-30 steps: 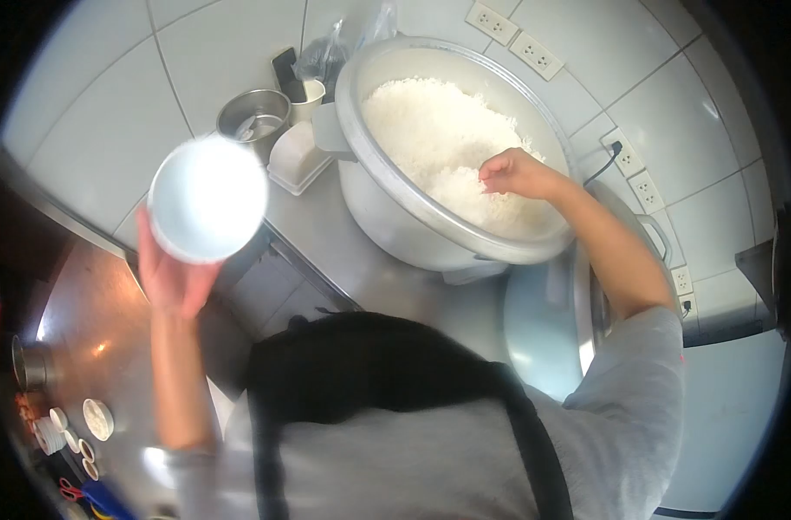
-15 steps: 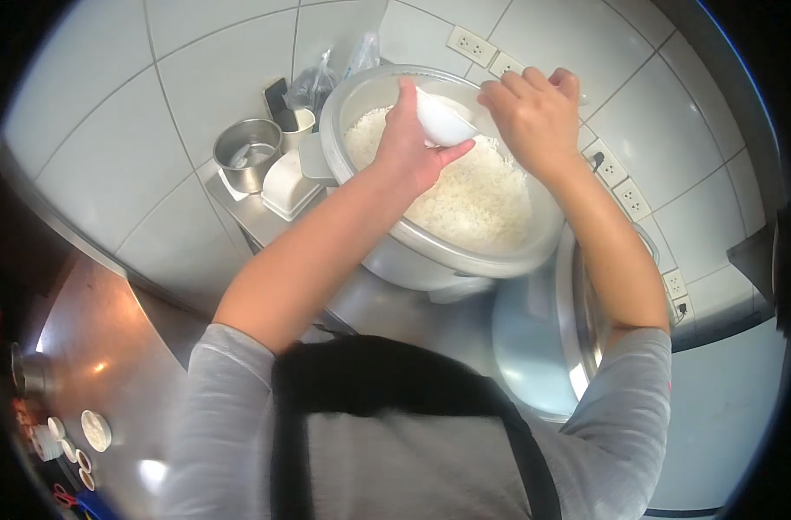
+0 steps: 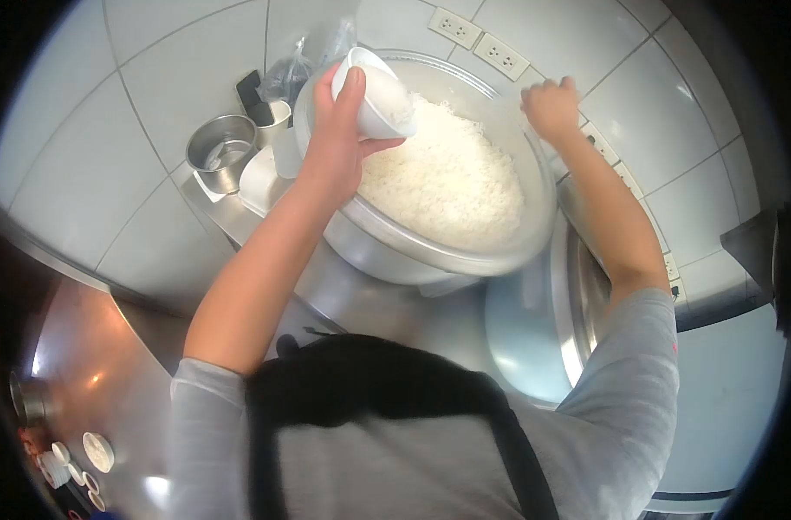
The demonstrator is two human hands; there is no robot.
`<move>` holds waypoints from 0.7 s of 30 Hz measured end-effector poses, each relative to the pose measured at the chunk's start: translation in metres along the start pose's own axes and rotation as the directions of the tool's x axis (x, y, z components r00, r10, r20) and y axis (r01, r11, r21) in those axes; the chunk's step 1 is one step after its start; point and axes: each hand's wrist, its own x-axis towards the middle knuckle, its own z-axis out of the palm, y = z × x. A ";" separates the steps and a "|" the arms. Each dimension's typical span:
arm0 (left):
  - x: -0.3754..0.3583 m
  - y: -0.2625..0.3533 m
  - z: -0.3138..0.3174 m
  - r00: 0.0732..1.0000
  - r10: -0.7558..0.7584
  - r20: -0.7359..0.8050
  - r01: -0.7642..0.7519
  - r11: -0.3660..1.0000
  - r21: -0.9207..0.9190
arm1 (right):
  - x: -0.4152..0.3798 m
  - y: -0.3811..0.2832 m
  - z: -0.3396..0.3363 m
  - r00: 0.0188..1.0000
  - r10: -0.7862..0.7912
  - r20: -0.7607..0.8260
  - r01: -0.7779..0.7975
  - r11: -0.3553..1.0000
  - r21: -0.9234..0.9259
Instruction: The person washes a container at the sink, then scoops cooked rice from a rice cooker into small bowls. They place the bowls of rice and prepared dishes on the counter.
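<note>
My left hand (image 3: 339, 139) grips a white bowl (image 3: 374, 95), tilted over the left side of a large metal pot (image 3: 413, 247). Some white stuff, which looks like rice, lies inside the bowl. A mound of white rice (image 3: 452, 178) fills much of the pot. Beyond the pot's right rim my right hand (image 3: 551, 108) is raised with its fingers curled; whether it holds anything is too small to make out.
Left of the pot are a steel container (image 3: 222, 154), a white cup (image 3: 276, 117) with a dark phone-like object (image 3: 252, 94), and a plastic bag (image 3: 287, 80). A round metal lid (image 3: 577, 295) leans at the right. Small bowls (image 3: 98, 452) stand lower left. Wall sockets (image 3: 499, 56) are behind.
My left hand has moved left with the bowl, now tipped more steeply. My right hand has moved away from the bowl, to the right. The view has shifted slightly.
</note>
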 end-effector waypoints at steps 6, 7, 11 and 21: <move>-0.002 -0.013 -0.003 0.983 0.180 -0.027 -0.177 0.980 0.087 | -0.029 -0.021 0.060 0.880 -0.448 0.159 0.464 0.882 -0.082; -0.002 -0.013 -0.002 0.984 0.174 -0.032 -0.170 0.979 0.111 | -0.033 -0.019 0.056 0.873 -0.454 0.180 0.471 0.879 -0.068; -0.004 -0.012 0.000 0.983 0.176 -0.048 -0.169 0.977 0.129 | -0.052 -0.013 0.027 0.878 -0.351 0.325 0.364 0.931 0.024; -0.010 -0.011 0.006 0.972 0.218 -0.089 -0.211 0.973 0.090 | -0.121 -0.019 -0.006 0.901 -0.279 0.333 0.227 0.956 0.188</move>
